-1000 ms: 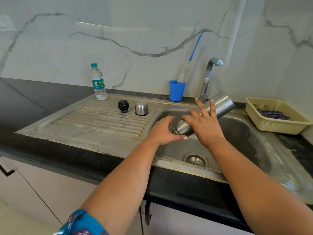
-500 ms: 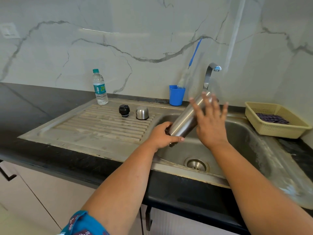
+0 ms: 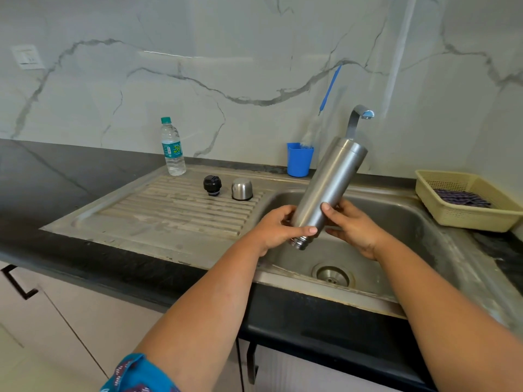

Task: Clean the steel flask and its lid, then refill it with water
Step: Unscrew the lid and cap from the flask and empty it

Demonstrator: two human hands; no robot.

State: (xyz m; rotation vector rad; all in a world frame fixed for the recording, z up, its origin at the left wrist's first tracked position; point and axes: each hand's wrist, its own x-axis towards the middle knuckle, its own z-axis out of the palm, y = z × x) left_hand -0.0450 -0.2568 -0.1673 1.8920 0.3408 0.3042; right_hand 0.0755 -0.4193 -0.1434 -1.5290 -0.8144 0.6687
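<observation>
The steel flask [image 3: 328, 182] is held upside down and tilted over the sink basin [image 3: 396, 219], its open threaded mouth pointing down toward me. My left hand [image 3: 276, 229] grips it near the neck, thumb across the front. My right hand [image 3: 355, 226] holds the lower body from the right side, thumb on the steel. The black inner stopper [image 3: 212, 185] and the steel cup lid [image 3: 242, 189] stand side by side on the ribbed drainboard [image 3: 169, 210]. The tap [image 3: 360, 116] rises behind the flask's base.
A plastic water bottle [image 3: 172, 147] stands at the drainboard's back edge. A blue cup [image 3: 299, 159] holds a bottle brush [image 3: 328, 90] by the wall. A yellow basket [image 3: 464, 213] with a dark cloth sits right of the sink. The drain [image 3: 332, 274] lies below the flask.
The flask has swung from lying nearly level to steeply upended, mouth down. My right hand slid from its upper body down to its lower part near the neck.
</observation>
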